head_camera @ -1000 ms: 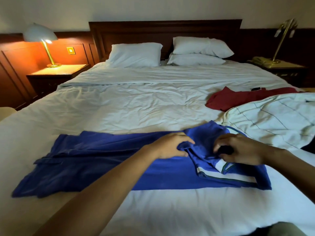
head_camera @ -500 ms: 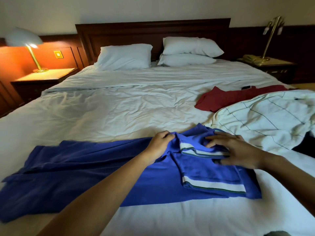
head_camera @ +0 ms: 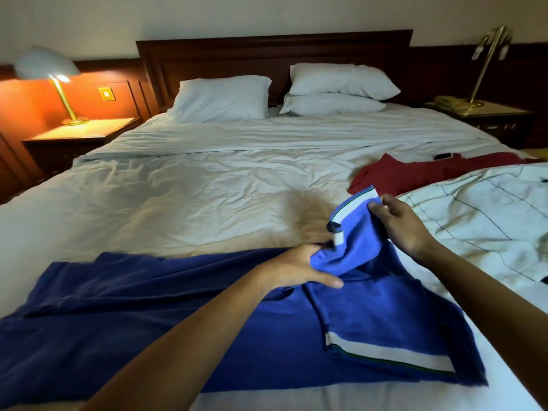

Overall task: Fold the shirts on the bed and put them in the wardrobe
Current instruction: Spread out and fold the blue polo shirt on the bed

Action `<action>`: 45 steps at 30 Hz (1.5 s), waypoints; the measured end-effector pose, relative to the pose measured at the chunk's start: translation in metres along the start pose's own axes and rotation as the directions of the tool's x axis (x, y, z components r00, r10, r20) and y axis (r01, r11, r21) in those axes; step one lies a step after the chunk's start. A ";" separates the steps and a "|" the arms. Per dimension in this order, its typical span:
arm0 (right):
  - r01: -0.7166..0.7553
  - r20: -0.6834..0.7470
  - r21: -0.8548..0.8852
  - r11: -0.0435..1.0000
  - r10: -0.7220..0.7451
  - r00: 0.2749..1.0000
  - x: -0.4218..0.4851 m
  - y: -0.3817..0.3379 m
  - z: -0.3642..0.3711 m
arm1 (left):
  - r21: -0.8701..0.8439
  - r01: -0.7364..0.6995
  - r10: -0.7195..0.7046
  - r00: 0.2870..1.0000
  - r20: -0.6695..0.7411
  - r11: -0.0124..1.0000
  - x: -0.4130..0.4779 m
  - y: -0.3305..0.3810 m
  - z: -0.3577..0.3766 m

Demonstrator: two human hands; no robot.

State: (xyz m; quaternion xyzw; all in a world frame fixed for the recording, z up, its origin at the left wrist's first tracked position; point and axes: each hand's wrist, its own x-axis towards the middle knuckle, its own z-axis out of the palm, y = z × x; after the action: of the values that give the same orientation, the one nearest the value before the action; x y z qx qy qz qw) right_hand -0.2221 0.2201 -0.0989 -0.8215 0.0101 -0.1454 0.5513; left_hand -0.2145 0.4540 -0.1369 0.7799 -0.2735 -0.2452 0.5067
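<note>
Your bed (head_camera: pixel 207 188) carries the blue shirt (head_camera: pixel 148 321) spread across its near side, with a white checked shirt (head_camera: pixel 474 221) at the right and a red shirt (head_camera: pixel 415 173) just beyond it. Your left hand (head_camera: pixel 299 268) grips a bunched fold of the blue shirt. Your right hand (head_camera: pixel 400 221) pinches its lifted striped edge (head_camera: pixel 355 200).

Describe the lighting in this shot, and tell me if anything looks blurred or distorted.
Head view: warm glow from the lit left lamp, the right lamp off and its corner dark; the headboard edges bow from the wide lens; the blue shirt looks soft along its left edge.
</note>
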 end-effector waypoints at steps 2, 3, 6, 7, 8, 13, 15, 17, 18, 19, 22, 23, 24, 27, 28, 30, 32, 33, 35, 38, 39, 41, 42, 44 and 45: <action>-0.058 0.067 -0.015 0.998 0.059 0.996 -0.001 0.007 -0.001 | -0.148 0.039 -0.047 0.997 -0.054 0.988 0.001 0.000 0.002; -0.113 0.122 0.010 0.994 0.111 0.986 -0.003 0.008 -0.002 | -0.280 0.079 -0.100 0.993 -0.064 0.957 0.002 -0.001 0.001; -0.246 0.380 0.013 0.969 0.223 0.898 -0.016 0.007 -0.009 | -0.570 0.211 -0.242 0.970 0.021 0.794 0.002 -0.006 -0.004; -0.266 0.456 -0.013 0.964 0.242 0.856 -0.020 0.008 -0.011 | -0.599 0.215 -0.232 0.971 0.051 0.771 0.001 -0.008 -0.005; -0.269 0.503 -0.040 0.962 0.253 0.827 -0.024 0.008 -0.012 | -0.622 0.219 -0.220 0.972 0.076 0.751 -0.003 -0.007 -0.005; -0.088 0.376 0.066 0.994 0.057 0.925 -0.029 -0.002 -0.013 | -0.670 0.186 -0.251 0.968 0.000 0.719 0.000 -0.010 -0.006; -0.059 0.289 0.083 0.995 0.032 0.957 -0.026 -0.006 -0.011 | -0.746 0.127 -0.289 0.953 -0.092 0.654 0.007 -0.013 -0.009; -0.107 0.312 -0.006 0.994 0.104 0.944 -0.019 -0.001 -0.010 | -0.775 0.093 -0.295 0.948 -0.124 0.625 0.014 -0.014 -0.009; -0.137 0.353 -0.114 0.984 0.169 0.920 -0.015 0.004 -0.009 | -0.763 0.105 -0.302 0.945 -0.122 0.637 0.017 -0.015 -0.008; -0.152 0.382 -0.257 0.955 0.244 0.891 -0.011 0.008 -0.009 | -0.724 0.136 -0.324 0.938 -0.126 0.676 0.020 -0.017 -0.007; -0.142 0.343 -0.593 0.793 0.408 0.846 -0.002 0.021 -0.012 | -0.353 0.277 -0.351 0.921 -0.167 0.894 0.018 -0.022 -0.010; -0.124 0.320 -0.662 0.739 0.429 0.845 0.000 0.022 -0.014 | -0.206 0.317 -0.354 0.918 -0.180 0.926 0.016 -0.022 -0.013; -0.106 0.304 -0.721 0.685 0.450 0.839 0.001 0.024 -0.015 | -0.092 0.349 -0.360 0.916 -0.178 0.933 0.014 -0.024 -0.018; -0.049 0.261 -0.798 0.600 0.418 0.870 0.001 0.023 -0.017 | -0.111 0.413 -0.422 0.903 -0.083 0.904 0.011 -0.021 -0.031; -0.048 0.221 -0.804 0.592 0.374 0.901 0.001 0.022 -0.015 | -0.166 0.423 -0.434 0.900 -0.040 0.891 0.011 -0.017 -0.033; -0.070 0.136 -0.763 0.643 0.265 0.955 -0.003 0.015 -0.008 | -0.240 0.394 -0.418 0.907 -0.056 0.887 0.018 -0.014 -0.032; -0.027 0.130 -0.752 0.659 0.189 0.973 -0.007 0.011 0.003 | -0.219 0.308 -0.350 0.916 -0.194 0.926 0.027 -0.019 -0.025; 0.027 0.161 -0.790 0.612 0.165 0.973 -0.009 0.009 0.009 | -0.159 0.257 -0.291 0.920 -0.261 0.953 0.029 -0.023 -0.021; 0.171 0.297 -0.847 0.503 0.181 0.938 -0.016 0.009 0.020 | -0.004 0.126 -0.122 0.955 -0.270 0.992 0.031 -0.035 -0.013; 0.311 0.485 -0.846 0.433 0.384 0.785 -0.027 0.018 0.028 | 0.504 0.021 0.102 0.972 -0.214 0.863 0.021 -0.053 -0.016; 0.299 0.479 -0.858 0.417 0.442 0.759 -0.028 0.017 0.028 | 0.653 0.037 0.129 0.970 -0.205 0.757 0.015 -0.060 -0.023; 0.275 0.425 -0.894 0.355 0.471 0.773 -0.028 0.001 0.026 | 0.755 0.091 0.076 0.980 -0.183 0.649 -0.006 -0.073 -0.042; 0.285 0.400 -0.906 0.312 0.416 0.817 -0.024 -0.005 0.028 | 0.766 0.117 0.046 0.981 -0.187 0.633 -0.019 -0.082 -0.056; 0.308 0.385 -0.906 0.291 0.264 0.884 -0.021 -0.017 0.038 | 0.755 0.153 0.035 0.973 -0.227 0.638 -0.046 -0.093 -0.088; 0.317 0.396 -0.880 0.353 0.175 0.902 -0.023 -0.018 0.048 | 0.750 0.169 0.035 0.968 -0.248 0.640 -0.060 -0.096 -0.107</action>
State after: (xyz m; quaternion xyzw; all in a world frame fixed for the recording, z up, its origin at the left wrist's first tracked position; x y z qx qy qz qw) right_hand -0.2343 0.2748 -0.1050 -0.9963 -0.0662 0.0440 -0.0326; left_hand -0.1706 0.5966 -0.1799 0.9540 -0.2587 -0.0294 0.1487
